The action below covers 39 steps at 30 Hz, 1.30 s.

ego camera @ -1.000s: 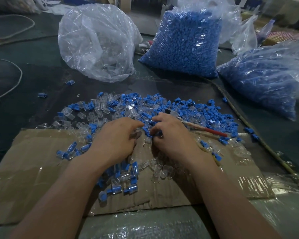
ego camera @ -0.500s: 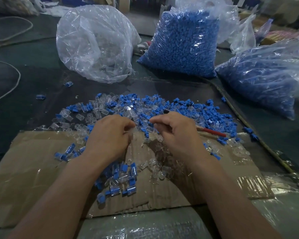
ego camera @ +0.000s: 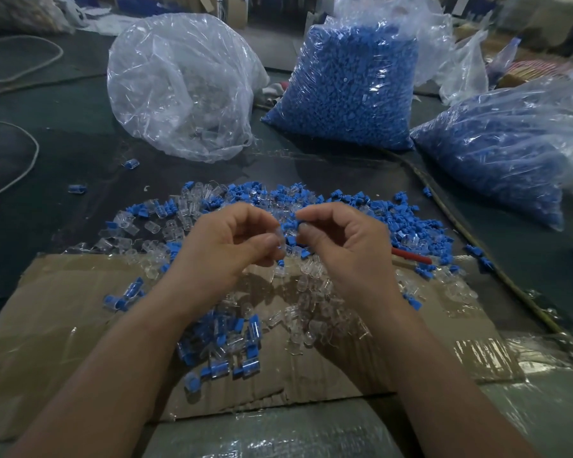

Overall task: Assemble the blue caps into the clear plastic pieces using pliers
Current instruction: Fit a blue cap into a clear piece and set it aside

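Note:
My left hand [ego camera: 225, 239] pinches a clear plastic piece [ego camera: 279, 238] between thumb and forefinger. My right hand [ego camera: 344, 239] pinches a blue cap [ego camera: 295, 224] at its fingertips, close beside the clear piece. Both hands hover above a mixed pile of loose blue caps and clear pieces [ego camera: 278, 200]. Red-handled pliers [ego camera: 411, 256] lie on the pile right of my right hand, partly hidden by it. Several pieces with blue caps fitted [ego camera: 225, 345] lie on the cardboard sheet [ego camera: 63, 325] beneath my left forearm.
A large clear bag [ego camera: 179, 90] holding clear pieces stands at the back left. Two bags full of blue caps stand behind, one at centre [ego camera: 348, 90], one at right [ego camera: 497, 160]. A thin cord [ego camera: 477, 246] runs along the right. White cable [ego camera: 24, 153] lies at left.
Both hands have lifted off the pile and turned palm-inward, bringing a clear piece and a blue cap together at the fingertips. The pliers remain on the table.

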### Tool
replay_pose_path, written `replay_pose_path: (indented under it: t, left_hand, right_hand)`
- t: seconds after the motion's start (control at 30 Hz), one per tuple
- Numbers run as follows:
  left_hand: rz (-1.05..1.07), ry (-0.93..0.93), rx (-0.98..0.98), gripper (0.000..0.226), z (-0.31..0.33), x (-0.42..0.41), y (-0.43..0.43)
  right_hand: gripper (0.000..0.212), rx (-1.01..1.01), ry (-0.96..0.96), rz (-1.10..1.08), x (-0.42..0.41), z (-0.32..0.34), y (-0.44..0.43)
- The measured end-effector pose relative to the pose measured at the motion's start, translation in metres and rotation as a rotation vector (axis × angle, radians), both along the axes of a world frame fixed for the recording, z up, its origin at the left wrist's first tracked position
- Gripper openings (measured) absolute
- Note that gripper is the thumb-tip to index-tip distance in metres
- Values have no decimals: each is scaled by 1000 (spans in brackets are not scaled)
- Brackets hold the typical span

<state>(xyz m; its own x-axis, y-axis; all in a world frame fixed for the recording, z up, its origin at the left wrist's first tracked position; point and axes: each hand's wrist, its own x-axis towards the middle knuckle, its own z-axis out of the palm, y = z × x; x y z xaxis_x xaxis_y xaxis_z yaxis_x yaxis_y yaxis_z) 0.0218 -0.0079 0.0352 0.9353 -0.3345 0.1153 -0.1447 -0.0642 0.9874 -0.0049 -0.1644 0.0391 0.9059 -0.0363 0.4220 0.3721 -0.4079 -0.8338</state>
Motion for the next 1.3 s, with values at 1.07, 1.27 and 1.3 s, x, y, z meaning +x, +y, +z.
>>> replay_pose_path:
  t: [1.07, 1.27, 1.3]
  left_hand:
    - [-130, 238, -207, 21, 3, -1, 1]
    - [-69, 154, -178, 20, 4, 2, 7]
    - [-84, 148, -181, 19, 5, 1, 8]
  right_hand:
    - [23, 314, 247, 324, -2, 5, -1]
    - [31, 264, 246, 250, -1, 5, -2]
    - [32, 251, 262, 253, -1, 5, -2]
